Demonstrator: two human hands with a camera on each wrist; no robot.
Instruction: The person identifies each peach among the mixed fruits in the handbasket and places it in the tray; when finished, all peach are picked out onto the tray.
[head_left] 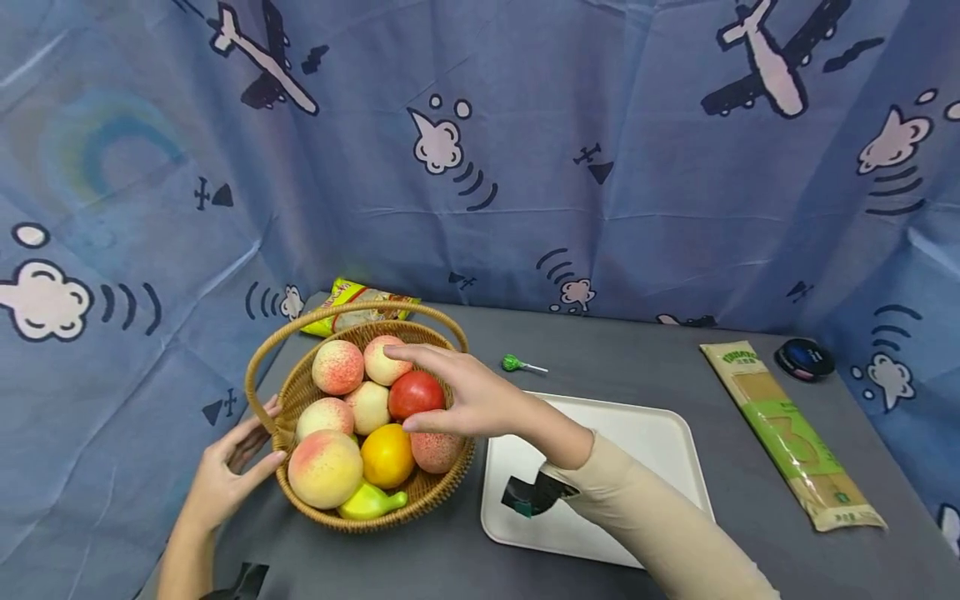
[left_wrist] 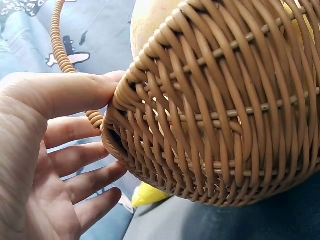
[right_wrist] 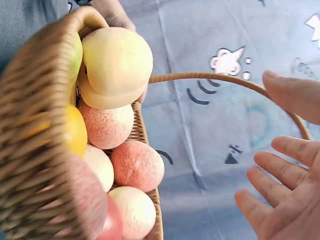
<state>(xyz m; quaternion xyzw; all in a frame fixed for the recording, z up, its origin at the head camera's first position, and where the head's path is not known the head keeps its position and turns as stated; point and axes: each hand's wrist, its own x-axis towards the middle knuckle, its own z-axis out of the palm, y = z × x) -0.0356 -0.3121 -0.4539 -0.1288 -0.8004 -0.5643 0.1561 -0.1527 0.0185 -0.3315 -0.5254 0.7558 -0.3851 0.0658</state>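
Note:
A wicker basket (head_left: 360, 525) with a tall handle stands at left, filled with several peaches (head_left: 338, 367), a red fruit (head_left: 415, 394), an orange fruit (head_left: 387, 456) and a yellow-green fruit (head_left: 367, 502). My left hand (head_left: 217, 479) is at its left side by the handle's base; the left wrist view shows thumb and fingers of this hand (left_wrist: 55, 160) holding the basket's edge (left_wrist: 210, 100) between them. Over the basket's right part, my right hand (head_left: 480, 396) hovers with fingers extended, thumb apart. In the right wrist view this hand (right_wrist: 290, 185) holds nothing, beside the handle (right_wrist: 220, 76).
Right of the basket lies a white tray (head_left: 637, 433), partly under the right forearm. Behind the tray is a green lollipop (head_left: 512, 363). A noodle packet (head_left: 787, 433) and a round dark container (head_left: 805, 359) lie at right. Behind the basket sits a yellow snack bag (head_left: 352, 293), before a blue curtain.

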